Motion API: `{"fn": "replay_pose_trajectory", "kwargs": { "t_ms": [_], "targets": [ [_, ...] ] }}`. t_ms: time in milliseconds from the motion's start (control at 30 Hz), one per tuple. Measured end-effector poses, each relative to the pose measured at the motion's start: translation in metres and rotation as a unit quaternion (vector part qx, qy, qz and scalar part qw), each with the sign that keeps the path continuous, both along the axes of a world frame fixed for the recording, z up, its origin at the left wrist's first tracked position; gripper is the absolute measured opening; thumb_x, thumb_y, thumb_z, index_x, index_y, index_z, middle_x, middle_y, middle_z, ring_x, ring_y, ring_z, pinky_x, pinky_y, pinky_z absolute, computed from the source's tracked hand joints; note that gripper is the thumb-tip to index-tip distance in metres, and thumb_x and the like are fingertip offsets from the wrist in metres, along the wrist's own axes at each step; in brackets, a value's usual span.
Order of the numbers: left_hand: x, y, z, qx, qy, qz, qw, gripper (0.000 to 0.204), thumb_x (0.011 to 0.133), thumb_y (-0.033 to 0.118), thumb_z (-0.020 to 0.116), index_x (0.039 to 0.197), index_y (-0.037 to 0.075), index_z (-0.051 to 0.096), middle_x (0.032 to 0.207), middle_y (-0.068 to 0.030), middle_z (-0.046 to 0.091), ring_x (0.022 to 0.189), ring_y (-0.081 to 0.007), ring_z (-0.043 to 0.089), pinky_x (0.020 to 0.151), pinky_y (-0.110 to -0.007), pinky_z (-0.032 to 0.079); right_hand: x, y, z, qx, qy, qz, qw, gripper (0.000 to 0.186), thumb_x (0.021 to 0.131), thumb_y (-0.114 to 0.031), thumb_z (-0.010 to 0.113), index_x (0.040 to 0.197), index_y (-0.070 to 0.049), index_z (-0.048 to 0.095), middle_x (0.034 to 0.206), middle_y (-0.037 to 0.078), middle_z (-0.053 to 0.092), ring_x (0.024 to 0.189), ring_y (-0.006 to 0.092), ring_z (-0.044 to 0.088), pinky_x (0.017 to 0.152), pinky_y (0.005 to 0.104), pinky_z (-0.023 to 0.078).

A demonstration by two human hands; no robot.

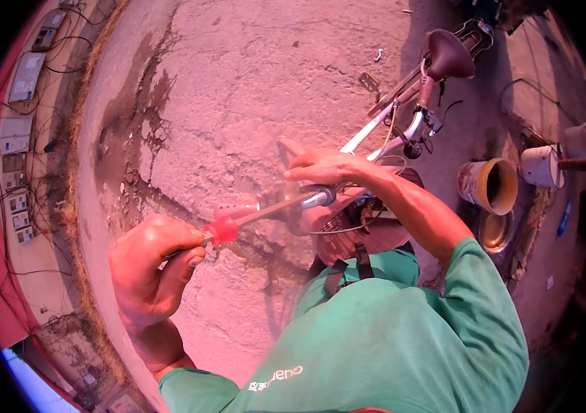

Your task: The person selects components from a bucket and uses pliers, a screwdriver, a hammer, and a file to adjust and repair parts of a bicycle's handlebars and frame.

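My left hand (159, 265) is closed in a pinch at the left, thumb against bent fingers, on the end of a thin stick-like tool. A red cylindrical piece (223, 231) sits on the tool just past my fingertips. From there a flat, brownish strip (272, 210) runs to the bicycle's handlebar (317, 199). A pale reddish handlebar grip (235, 209) lies close behind the red piece. My right hand (327, 167) is over the handlebar, fingers curled onto it; their tips are blurred. Under my right forearm is a basket (393, 224), partly hidden.
The bicycle's frame (369, 131) stretches away to a brown saddle (451, 55) at the upper right. A yellowish bucket (496, 186), a white bucket (542, 166) and a metal bowl (496, 230) stand at the right. Cracked concrete lies beneath; wall-mounted boxes (27, 77) with cables line the left.
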State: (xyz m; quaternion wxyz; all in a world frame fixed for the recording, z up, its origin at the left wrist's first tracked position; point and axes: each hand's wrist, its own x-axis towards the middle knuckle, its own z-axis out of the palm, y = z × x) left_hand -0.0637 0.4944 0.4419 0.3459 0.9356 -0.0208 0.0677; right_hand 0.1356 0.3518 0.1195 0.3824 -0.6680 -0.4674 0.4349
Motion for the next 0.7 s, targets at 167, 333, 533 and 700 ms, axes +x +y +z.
{"fn": "replay_pose_trajectory", "kwargs": {
  "t_ms": [167, 333, 533, 700],
  "targets": [
    [0.006, 0.0, 0.006, 0.026, 0.003, -0.024, 0.999, 0.02, 0.08, -0.004, 0.078, 0.098, -0.001, 0.069, 0.082, -0.0129, 0.071, 0.069, -0.0282, 0.068, 0.065, -0.037, 0.055, 0.008, -0.001, 0.027, -0.113, 0.16, 0.091, 0.977, 0.062, 0.1, -0.06, 0.055, 0.118, -0.006, 0.078, 0.112, 0.016, 0.07, 0.111, 0.0279, 0.063, 0.102, 0.0411, 0.045],
    [0.008, 0.0, 0.005, 0.027, -0.017, -0.054, 0.998, 0.022, 0.078, -0.003, 0.079, 0.097, 0.0, 0.069, 0.08, -0.012, 0.069, 0.069, -0.0278, 0.068, 0.064, -0.037, 0.054, 0.012, -0.016, 0.014, 0.044, 0.225, -0.109, 0.967, 0.041, 0.099, -0.044, 0.063, 0.105, -0.005, 0.075, 0.084, -0.001, 0.061, 0.08, 0.0109, 0.056, 0.072, 0.0305, 0.043],
    [0.017, -0.001, 0.01, 0.048, -0.01, -0.088, 0.995, 0.022, 0.078, -0.001, 0.08, 0.097, 0.0, 0.068, 0.078, -0.0112, 0.068, 0.07, -0.0285, 0.068, 0.064, -0.037, 0.054, 0.0, -0.027, 0.009, 0.08, 0.193, -0.14, 0.968, 0.039, 0.098, -0.043, 0.067, 0.099, -0.004, 0.07, 0.079, 0.0, 0.06, 0.077, 0.0113, 0.055, 0.07, 0.0319, 0.045],
    [0.016, -0.008, 0.007, 0.055, -0.001, -0.085, 0.995, 0.022, 0.079, -0.001, 0.079, 0.098, 0.001, 0.067, 0.08, -0.0127, 0.068, 0.072, -0.0283, 0.069, 0.064, -0.037, 0.054, -0.012, -0.036, 0.008, 0.15, 0.186, -0.275, 0.931, 0.033, 0.098, -0.034, 0.07, 0.095, -0.001, 0.07, 0.078, 0.001, 0.064, 0.074, 0.01, 0.058, 0.065, 0.0314, 0.047]
  ]
}}
